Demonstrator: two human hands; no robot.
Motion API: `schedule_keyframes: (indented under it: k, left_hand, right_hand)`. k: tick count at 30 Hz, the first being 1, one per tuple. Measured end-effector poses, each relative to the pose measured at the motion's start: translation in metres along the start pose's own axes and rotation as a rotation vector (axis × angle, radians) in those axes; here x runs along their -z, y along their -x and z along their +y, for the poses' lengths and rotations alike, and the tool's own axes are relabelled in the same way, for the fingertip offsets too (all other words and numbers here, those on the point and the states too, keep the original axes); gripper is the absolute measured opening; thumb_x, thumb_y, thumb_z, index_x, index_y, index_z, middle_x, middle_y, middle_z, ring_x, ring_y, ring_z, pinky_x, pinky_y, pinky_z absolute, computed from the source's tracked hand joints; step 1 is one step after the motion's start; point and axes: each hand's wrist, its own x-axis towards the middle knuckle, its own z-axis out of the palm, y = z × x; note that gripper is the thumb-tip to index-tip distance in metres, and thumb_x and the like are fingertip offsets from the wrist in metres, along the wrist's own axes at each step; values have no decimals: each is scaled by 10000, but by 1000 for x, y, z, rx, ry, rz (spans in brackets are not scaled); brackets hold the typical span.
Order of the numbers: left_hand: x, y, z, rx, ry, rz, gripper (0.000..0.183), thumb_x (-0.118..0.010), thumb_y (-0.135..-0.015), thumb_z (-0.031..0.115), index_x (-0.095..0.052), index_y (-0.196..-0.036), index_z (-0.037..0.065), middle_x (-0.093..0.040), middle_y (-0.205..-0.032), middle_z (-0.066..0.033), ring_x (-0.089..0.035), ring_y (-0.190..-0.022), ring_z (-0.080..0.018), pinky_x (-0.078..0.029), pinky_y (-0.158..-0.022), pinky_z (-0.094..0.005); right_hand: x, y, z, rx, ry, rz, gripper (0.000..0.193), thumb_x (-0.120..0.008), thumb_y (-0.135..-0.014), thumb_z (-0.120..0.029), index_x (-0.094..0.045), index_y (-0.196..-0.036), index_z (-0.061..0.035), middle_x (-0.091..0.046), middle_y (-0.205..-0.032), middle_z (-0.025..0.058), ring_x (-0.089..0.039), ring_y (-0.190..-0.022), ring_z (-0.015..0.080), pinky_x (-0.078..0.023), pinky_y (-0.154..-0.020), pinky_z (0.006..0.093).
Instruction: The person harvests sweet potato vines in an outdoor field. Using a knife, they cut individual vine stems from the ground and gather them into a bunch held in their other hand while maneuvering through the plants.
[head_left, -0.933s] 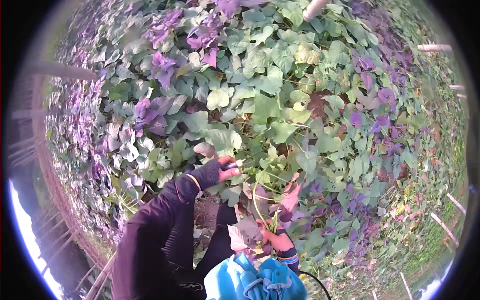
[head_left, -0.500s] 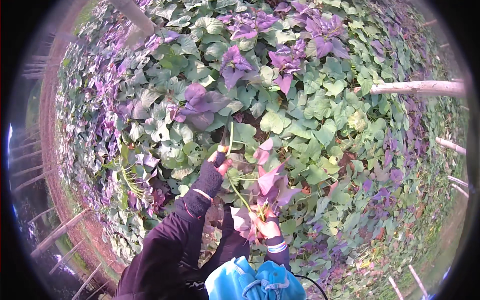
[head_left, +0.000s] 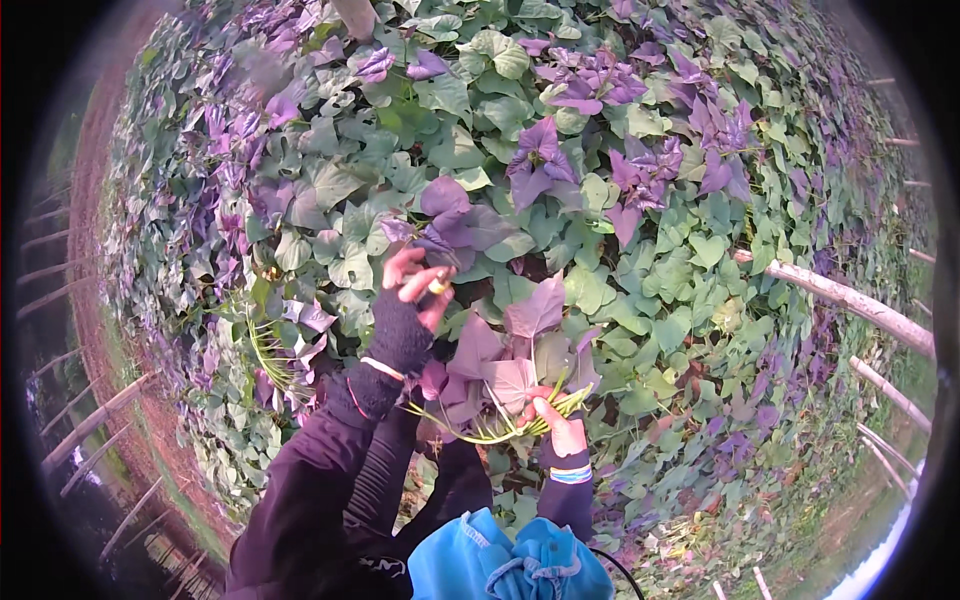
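My right hand [head_left: 562, 428] is closed around a bunch of leafy vine cuttings [head_left: 525, 370]. Their pale green stems stick out past the fingers and trail left, with pinkish-purple leaves fanning out above. In a dark fingerless glove, my left hand [head_left: 415, 283] is raised beside a purple shoot [head_left: 455, 215] in the foliage. A knife [head_left: 439, 286] is in it; only its yellowish collar shows plainly, and the blade is hard to make out. Whether the fingers touch the shoot, I cannot tell.
Dense green and purple vine leaves [head_left: 650, 270] cover the ground. A pile of cut stems [head_left: 268, 360] lies on them at the left. Pale wooden poles [head_left: 850, 305] stick out at the right, and more stand along the brown strip at the left. A blue cloth [head_left: 510, 560] hangs at the lower edge.
My left hand has moved up and away from the cuttings, toward the purple shoot. The long stem beside it is now gathered with the bunch, which my right hand has turned so the stems point sideways.
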Motion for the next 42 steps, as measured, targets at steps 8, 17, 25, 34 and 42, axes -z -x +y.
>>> schedule_keyframes:
  k: [8, 17, 25, 34, 42]
  left_hand:
    - [16, -112, -85, 30, -705, -351, 232, -581, -656, 189, -550, -874, 116, -526, -853, -106, -543, -718, -302, -437, -607, -376]
    - [-12, 48, 66, -465, 52, -860, 287, -489, -644, 112, -507, -931, 95, -524, -889, -52, -538, -828, -230, -441, -708, -335]
    - [-53, 42, 49, -1, -177, -632, 380, -621, -585, 111, -465, -928, 61, -479, -849, -112, -539, -708, -288, -450, -572, -356]
    - [-113, -65, -74, -328, -725, -1096, 212, -543, -689, 158, -541, -899, 132, -516, -827, -123, -555, -764, -290, -442, -647, -384]
    - [-18, -24, -111, 48, -874, -903, 303, -573, -731, 304, -515, -950, 104, -575, -764, -152, -570, -705, -300, -440, -626, -382]
  right_hand:
    - [15, -26, 11, -130, 318, 194, 181, -520, -783, -111, -565, -934, -21, -562, -723, 51, -517, -579, 109, -439, -539, 245]
    - [-37, -46, -30, -384, -109, -4, 495, -412, -827, -439, -455, -1115, -40, -550, -932, 68, -550, -757, 138, -449, -666, 248]
    - [32, -31, 27, -268, -266, 296, 335, -490, -736, -33, -490, -1070, -11, -560, -885, 97, -566, -730, 169, -476, -627, 258]
    - [58, -24, 61, -204, 191, 325, 212, -489, -754, -11, -548, -957, 6, -570, -853, 31, -530, -733, 103, -417, -676, 228]
    - [82, 55, 96, -190, 255, 235, 227, -511, -775, -180, -569, -929, -24, -583, -776, 57, -510, -732, 91, -400, -669, 245]
